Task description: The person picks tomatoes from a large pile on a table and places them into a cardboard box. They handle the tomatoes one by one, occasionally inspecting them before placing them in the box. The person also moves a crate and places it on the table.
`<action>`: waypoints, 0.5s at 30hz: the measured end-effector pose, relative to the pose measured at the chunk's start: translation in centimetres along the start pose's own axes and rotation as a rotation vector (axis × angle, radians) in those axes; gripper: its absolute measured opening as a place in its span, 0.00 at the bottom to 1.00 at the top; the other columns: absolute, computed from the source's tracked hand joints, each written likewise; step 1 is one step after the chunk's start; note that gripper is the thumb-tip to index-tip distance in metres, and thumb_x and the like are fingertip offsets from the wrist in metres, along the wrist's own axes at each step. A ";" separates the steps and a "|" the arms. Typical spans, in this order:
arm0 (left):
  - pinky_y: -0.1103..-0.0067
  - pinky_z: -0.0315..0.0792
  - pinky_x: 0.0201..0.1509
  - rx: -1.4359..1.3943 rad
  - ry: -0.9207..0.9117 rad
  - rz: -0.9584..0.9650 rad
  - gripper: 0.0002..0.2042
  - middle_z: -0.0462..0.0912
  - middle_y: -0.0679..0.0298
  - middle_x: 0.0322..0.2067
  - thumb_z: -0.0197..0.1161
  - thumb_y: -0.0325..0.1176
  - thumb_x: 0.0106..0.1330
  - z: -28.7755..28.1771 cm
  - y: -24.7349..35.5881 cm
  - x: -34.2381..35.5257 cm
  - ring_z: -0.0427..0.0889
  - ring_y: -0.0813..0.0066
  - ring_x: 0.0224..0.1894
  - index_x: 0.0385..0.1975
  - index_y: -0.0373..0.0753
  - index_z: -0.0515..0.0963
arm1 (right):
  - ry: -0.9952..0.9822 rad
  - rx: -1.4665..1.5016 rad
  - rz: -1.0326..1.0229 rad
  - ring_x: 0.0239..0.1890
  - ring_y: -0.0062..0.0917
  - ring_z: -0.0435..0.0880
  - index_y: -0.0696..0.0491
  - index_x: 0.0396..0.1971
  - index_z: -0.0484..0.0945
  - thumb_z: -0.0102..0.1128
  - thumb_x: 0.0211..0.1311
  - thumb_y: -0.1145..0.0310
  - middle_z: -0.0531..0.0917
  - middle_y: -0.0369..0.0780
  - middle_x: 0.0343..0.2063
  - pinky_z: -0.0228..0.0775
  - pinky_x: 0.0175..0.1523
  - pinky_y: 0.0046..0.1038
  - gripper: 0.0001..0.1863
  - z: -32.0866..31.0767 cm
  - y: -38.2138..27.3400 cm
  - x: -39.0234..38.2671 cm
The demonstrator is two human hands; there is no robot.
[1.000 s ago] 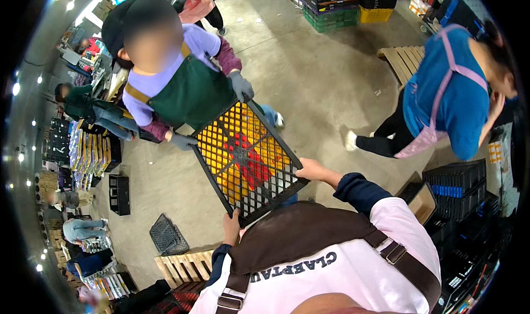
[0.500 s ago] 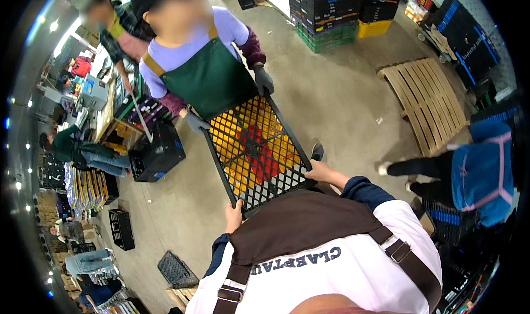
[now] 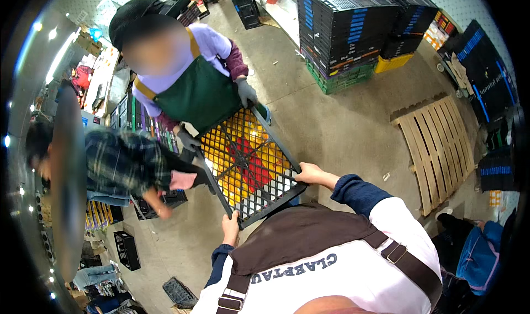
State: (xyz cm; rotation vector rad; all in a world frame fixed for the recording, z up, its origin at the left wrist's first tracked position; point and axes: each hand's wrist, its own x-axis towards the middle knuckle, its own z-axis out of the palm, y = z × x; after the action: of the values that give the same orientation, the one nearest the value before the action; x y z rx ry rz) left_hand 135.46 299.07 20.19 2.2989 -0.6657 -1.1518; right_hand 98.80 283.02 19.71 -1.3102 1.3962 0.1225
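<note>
A black plastic lattice crate (image 3: pixel 276 204) hangs between me and a person in a green apron (image 3: pixel 196 97). Yellow and red contents (image 3: pixel 251 167) show through its grid; I cannot make out what they are. My left hand (image 3: pixel 231 229) is closed round the near left corner. At the near right corner, my right hand (image 3: pixel 312 173) grips the rim, thumb on top. The other person's grey-gloved hands hold the far side, one glove (image 3: pixel 246 92) at the far right corner and the other glove (image 3: pixel 190 141) at the far left.
A person in a plaid shirt (image 3: pixel 124 162) is close on the left. Tall stacks of black crates (image 3: pixel 345 32) stand at the back right. A wooden pallet (image 3: pixel 436 151) lies on the floor at right, with a person in blue (image 3: pixel 477 259) below it. A black crate (image 3: pixel 126 250) sits lower left.
The crate stays between us while the surroundings shift in view. The plaid-shirted person has come closer on the left. The person in blue now appears lower at the right.
</note>
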 end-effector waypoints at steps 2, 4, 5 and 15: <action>0.72 0.70 0.23 0.015 -0.022 -0.048 0.14 0.77 0.61 0.24 0.64 0.38 0.62 2.4 4.3 0.3 0.76 0.74 0.24 0.26 0.33 0.71 | 0.102 -0.081 -0.070 0.32 0.39 0.84 0.64 0.40 0.73 0.61 0.47 0.58 0.82 0.54 0.31 0.74 0.37 0.36 0.26 -1.0 2.1 3.4; 0.67 0.71 0.30 0.281 0.018 0.162 0.21 0.75 0.57 0.21 0.65 0.44 0.59 3.6 5.6 2.6 0.76 0.67 0.23 0.25 0.29 0.70 | 0.051 -0.085 0.002 0.34 0.39 0.84 0.64 0.43 0.73 0.61 0.46 0.57 0.82 0.54 0.35 0.74 0.40 0.36 0.28 -3.7 0.8 4.3; 0.67 0.71 0.32 0.283 0.009 0.179 0.22 0.75 0.56 0.21 0.66 0.45 0.58 4.4 7.1 4.4 0.76 0.66 0.25 0.25 0.28 0.69 | 0.093 -0.072 0.019 0.34 0.39 0.84 0.63 0.45 0.72 0.61 0.47 0.57 0.82 0.54 0.36 0.75 0.40 0.35 0.29 -6.1 -0.1 4.5; 0.72 0.69 0.35 0.101 -0.071 0.082 0.16 0.78 0.60 0.27 0.64 0.40 0.62 11.3 28.5 21.1 0.74 0.73 0.29 0.29 0.30 0.73 | 0.144 -0.031 0.041 0.46 0.45 0.81 0.62 0.42 0.74 0.65 0.48 0.55 0.81 0.54 0.40 0.71 0.50 0.40 0.28 -25.1 -8.6 21.5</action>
State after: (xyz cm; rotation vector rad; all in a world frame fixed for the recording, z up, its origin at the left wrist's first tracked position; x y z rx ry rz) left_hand 131.39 262.13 19.13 2.2994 -0.8552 -1.1912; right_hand 95.40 249.13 17.17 -1.3382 1.5493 0.0785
